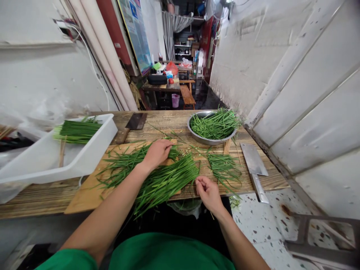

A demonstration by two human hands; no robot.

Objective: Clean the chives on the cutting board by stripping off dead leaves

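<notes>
A thick bunch of garlic chives [171, 176] lies across the front of the wooden cutting board, its cut ends facing right. Over a second, looser heap of chives [123, 161] is my left hand [158, 153], thumb and fingers pinched together; what is between them is too small to make out. My right hand [208, 193] is closed in a pinch at the bunch's right end, where a thin green blade shows by the fingertips. A thin stick end pokes out below that hand. Beside it on the right rests a small pile of chives [223, 168]. Pale trimmings lie between the hands.
A metal bowl [210, 141] heaped with chives stands at the back right. One cleaver [255, 163] lies at the right, its handle over the table edge; a dark-bladed cleaver [136, 122] lies behind the board [84, 193]. A white tray [92, 150] with more chives is at left.
</notes>
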